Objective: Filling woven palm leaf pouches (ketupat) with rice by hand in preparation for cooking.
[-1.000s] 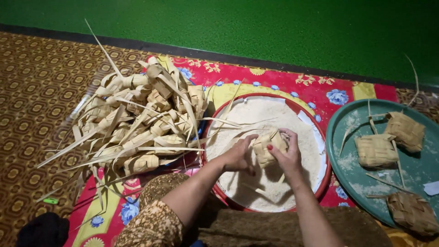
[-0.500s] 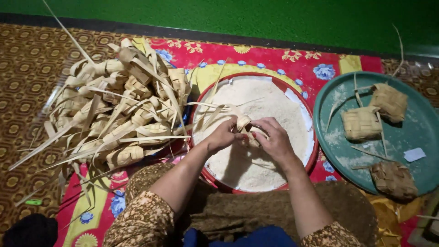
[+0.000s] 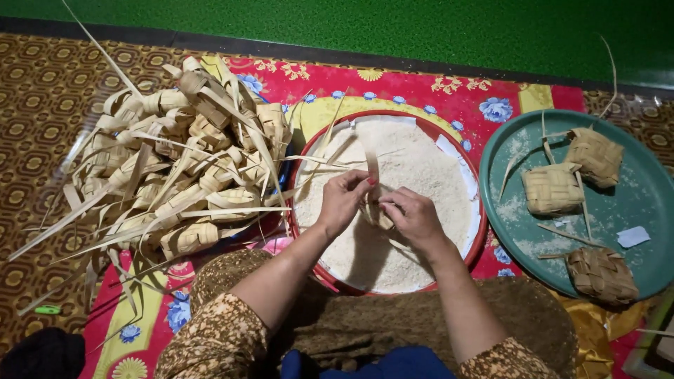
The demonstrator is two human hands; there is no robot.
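My left hand (image 3: 342, 201) and my right hand (image 3: 413, 216) together hold a small woven palm-leaf pouch (image 3: 375, 214) over a red basin (image 3: 479, 231) full of white rice (image 3: 414, 165). The left fingers pinch a leaf strip (image 3: 371, 167) that stands up from the pouch. My right hand covers most of the pouch from the right side. Both hands hover just above the rice, near the basin's middle.
A heap of empty woven leaf pouches (image 3: 172, 175) with long loose strips lies left of the basin. A green round tray (image 3: 649, 210) on the right carries three woven pouches (image 3: 552, 188). A red flowered cloth (image 3: 393, 88) lies underneath, on a patterned brown mat (image 3: 35, 105).
The view has shifted slightly. My left hand has lifted a leaf strip upward from the pouch, and my right hand has closed further over the pouch.
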